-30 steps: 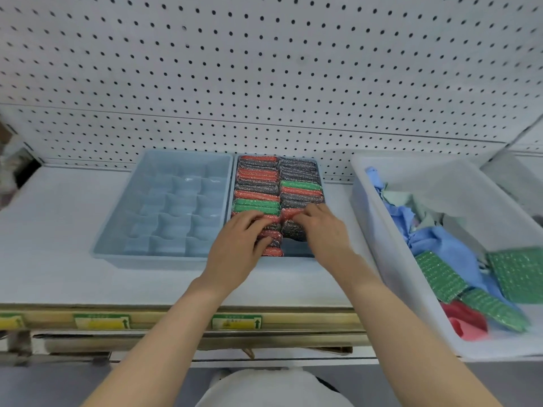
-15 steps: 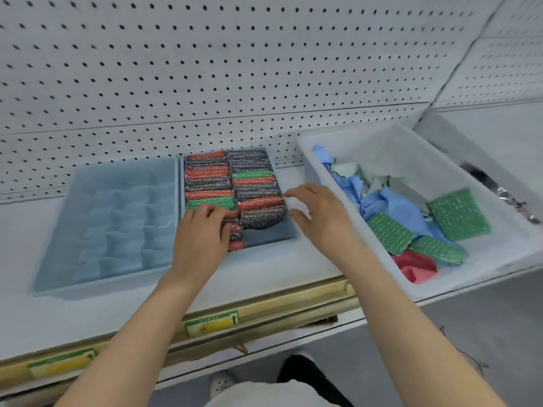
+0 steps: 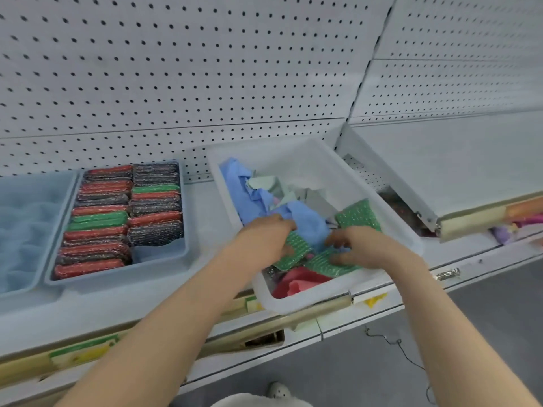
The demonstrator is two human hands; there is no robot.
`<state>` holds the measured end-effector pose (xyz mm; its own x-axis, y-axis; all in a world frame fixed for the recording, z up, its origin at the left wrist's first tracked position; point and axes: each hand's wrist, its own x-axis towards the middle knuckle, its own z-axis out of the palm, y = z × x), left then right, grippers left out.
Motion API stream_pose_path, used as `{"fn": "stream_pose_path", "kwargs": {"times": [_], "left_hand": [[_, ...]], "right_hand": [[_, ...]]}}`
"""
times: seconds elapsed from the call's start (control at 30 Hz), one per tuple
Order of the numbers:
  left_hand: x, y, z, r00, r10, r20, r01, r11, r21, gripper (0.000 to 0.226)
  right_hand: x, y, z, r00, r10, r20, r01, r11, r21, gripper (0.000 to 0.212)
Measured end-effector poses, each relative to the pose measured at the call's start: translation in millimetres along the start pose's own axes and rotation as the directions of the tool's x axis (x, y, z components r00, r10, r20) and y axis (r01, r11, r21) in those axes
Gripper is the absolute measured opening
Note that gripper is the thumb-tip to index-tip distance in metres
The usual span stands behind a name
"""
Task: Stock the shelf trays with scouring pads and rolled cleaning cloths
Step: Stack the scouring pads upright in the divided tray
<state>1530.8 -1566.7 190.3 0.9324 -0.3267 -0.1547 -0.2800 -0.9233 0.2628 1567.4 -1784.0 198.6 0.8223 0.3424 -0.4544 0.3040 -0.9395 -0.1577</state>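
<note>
Both my hands are inside the white bin (image 3: 296, 302) on the right of the shelf. My left hand (image 3: 264, 239) grips a green scouring pad (image 3: 293, 251). My right hand (image 3: 364, 248) pinches a second green scouring pad (image 3: 324, 264) beside it. A third green pad (image 3: 358, 214) lies further back in the bin, among blue cloths (image 3: 308, 223), grey cloths (image 3: 293, 190) and a red cloth (image 3: 296, 283). To the left, a blue tray (image 3: 164, 259) holds two rows of red, green and dark scouring pads (image 3: 100, 221), with a gap at its front right.
An empty divided blue tray (image 3: 29, 224) stands at the far left. White pegboard (image 3: 205, 69) backs the shelf. The bin overhangs the shelf's front edge (image 3: 308, 318). A tilted white shelf panel (image 3: 440, 171) lies to the right, with coloured items (image 3: 523, 221) under it.
Both hands left the pad tray and moved right into the white bin, where each has taken hold of a green pad. My view has swung right.
</note>
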Motion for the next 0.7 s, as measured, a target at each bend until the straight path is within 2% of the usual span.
{"fn": "stream_pose_path", "kwargs": {"times": [0.1, 0.17, 0.27, 0.37, 0.43, 0.5, 0.6, 0.7], "left_hand": [[10.1, 12.6, 11.9, 0.985, -0.134, 0.112, 0.117, 0.982, 0.151, 0.059], [13.3, 17.7, 14.5, 0.966, -0.221, 0.137, 0.195, 0.964, 0.183, 0.064], [14.7, 22.7, 13.9, 0.933, -0.314, 0.177, 0.274, 0.937, 0.218, 0.070], [14.9, 21.7, 14.9, 0.931, -0.318, 0.180, 0.280, 0.937, 0.208, 0.064], [15.7, 17.7, 15.1, 0.958, -0.272, 0.085, 0.270, 0.962, 0.042, 0.059], [15.9, 15.5, 10.7, 0.958, -0.284, -0.049, 0.268, 0.940, -0.213, 0.056], [17.8, 16.9, 3.0, 0.923, -0.359, -0.142, 0.252, 0.839, -0.483, 0.048], [21.7, 25.1, 1.4, 0.904, -0.404, -0.144, 0.189, 0.678, -0.711, 0.038]], "right_hand": [[5.5, 5.9, -5.0, 0.974, -0.137, 0.183, 0.126, 0.989, 0.074, 0.053], [15.2, 7.4, -5.4, 0.949, -0.162, 0.271, 0.159, 0.987, 0.034, 0.058], [32.0, 13.7, 1.9, 0.943, -0.191, 0.274, 0.197, 0.980, 0.005, 0.053], [39.0, 24.1, -0.8, 0.968, -0.222, 0.117, 0.213, 0.973, 0.085, 0.038], [37.0, 31.6, -9.6, 0.966, -0.241, -0.094, 0.256, 0.945, 0.205, 0.021], [36.6, 41.0, -18.1, 0.929, -0.188, -0.320, 0.285, 0.914, 0.288, 0.017], [41.5, 53.8, -24.1, 0.826, -0.081, -0.558, 0.290, 0.909, 0.298, 0.015], [45.0, 61.6, -22.9, 0.762, 0.006, -0.648, 0.279, 0.899, 0.337, 0.016]]}}
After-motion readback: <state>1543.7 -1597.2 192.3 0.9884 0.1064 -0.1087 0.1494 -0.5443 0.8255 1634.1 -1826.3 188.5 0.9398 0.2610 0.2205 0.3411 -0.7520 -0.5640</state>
